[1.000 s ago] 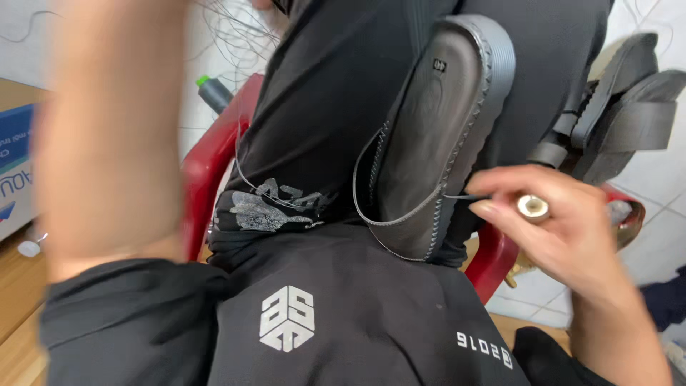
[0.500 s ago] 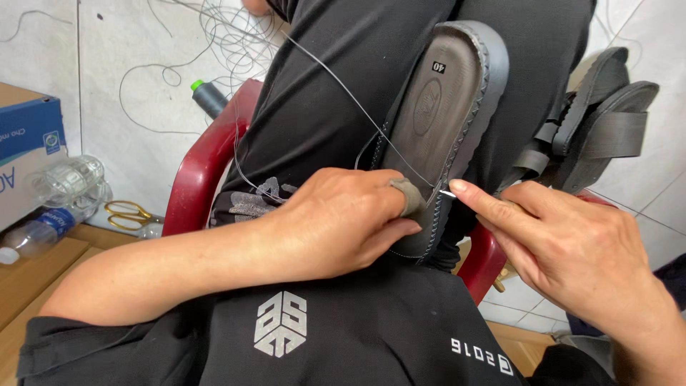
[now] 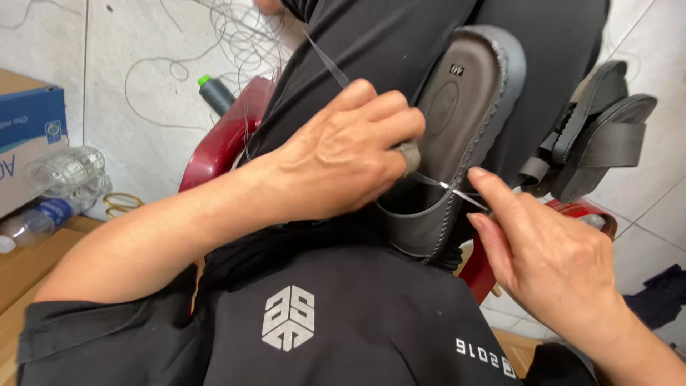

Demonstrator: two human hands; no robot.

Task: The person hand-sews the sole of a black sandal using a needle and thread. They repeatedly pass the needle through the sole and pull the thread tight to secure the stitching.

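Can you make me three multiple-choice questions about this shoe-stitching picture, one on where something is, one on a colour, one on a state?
1. Where is the thread spool?
A. On the floor by the wall, left of the red chair
B. On the person's lap
C. Inside the cardboard box

2. What colour is the spool's cap?
A. Red
B. Green
C. White

3. What is the right hand doing?
A. Lying open and flat
B. Pinching the needle at the shoe sole
C. Holding the plastic bottle

Answers: 1 A, it stands beside the chair; 2 B, the top is green; 3 B, thumb and forefinger close on the needle while the left hand steadies the shoe.
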